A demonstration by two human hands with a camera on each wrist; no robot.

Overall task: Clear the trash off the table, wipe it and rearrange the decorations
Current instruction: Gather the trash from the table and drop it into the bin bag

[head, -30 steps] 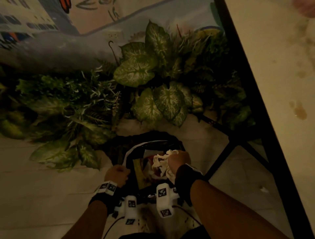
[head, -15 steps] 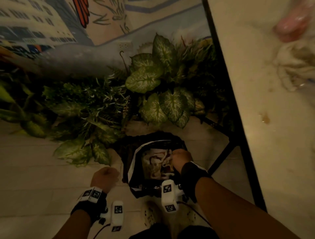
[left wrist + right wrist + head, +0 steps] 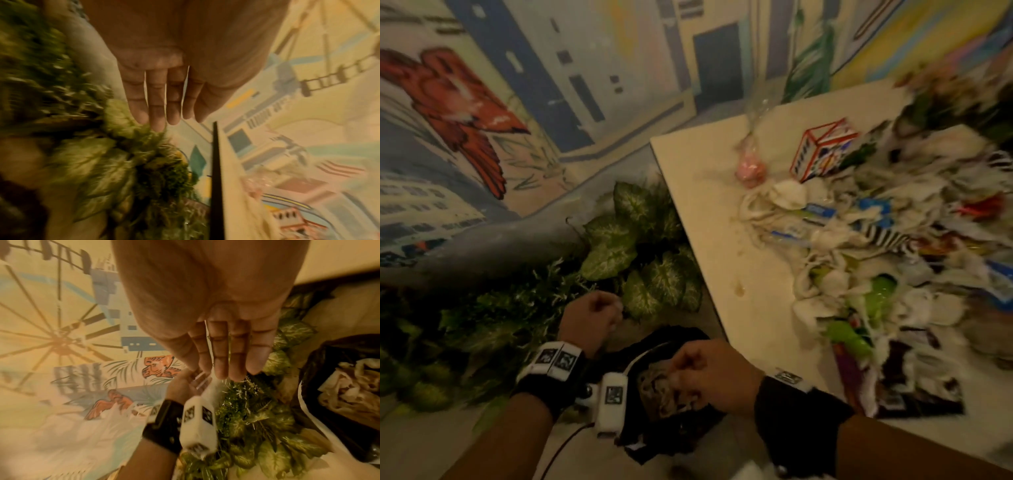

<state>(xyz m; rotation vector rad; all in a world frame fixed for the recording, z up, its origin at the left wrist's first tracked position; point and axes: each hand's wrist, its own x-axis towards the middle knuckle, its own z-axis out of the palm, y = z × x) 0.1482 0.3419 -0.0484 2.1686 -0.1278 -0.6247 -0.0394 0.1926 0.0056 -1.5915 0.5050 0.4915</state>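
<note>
A heap of trash (image 3: 859, 260), made of crumpled tissues and wrappers, covers the right part of the pale table (image 3: 709, 192). A small carton (image 3: 822, 152) and a clear bottle (image 3: 760, 99) stand at the heap's far end. On the floor beside the table an open black trash bag (image 3: 681, 404) holds crumpled tissues (image 3: 349, 395). My right hand (image 3: 702, 373) hovers over the bag with straight fingers (image 3: 224, 373) and holds nothing. My left hand (image 3: 592, 315) is raised to the left of the bag, its fingers (image 3: 164, 120) straight and empty.
Leafy green plants (image 3: 626, 240) fill the floor between the painted wall (image 3: 517, 102) and the table. The table's dark edge (image 3: 216, 178) runs close to my left hand. Small brown stains (image 3: 739, 287) mark the bare tabletop.
My right hand dropped the crumpled tissue into the bag and opened. My left hand left the bag's rim and rose. The view swung up onto the table and its trash.
</note>
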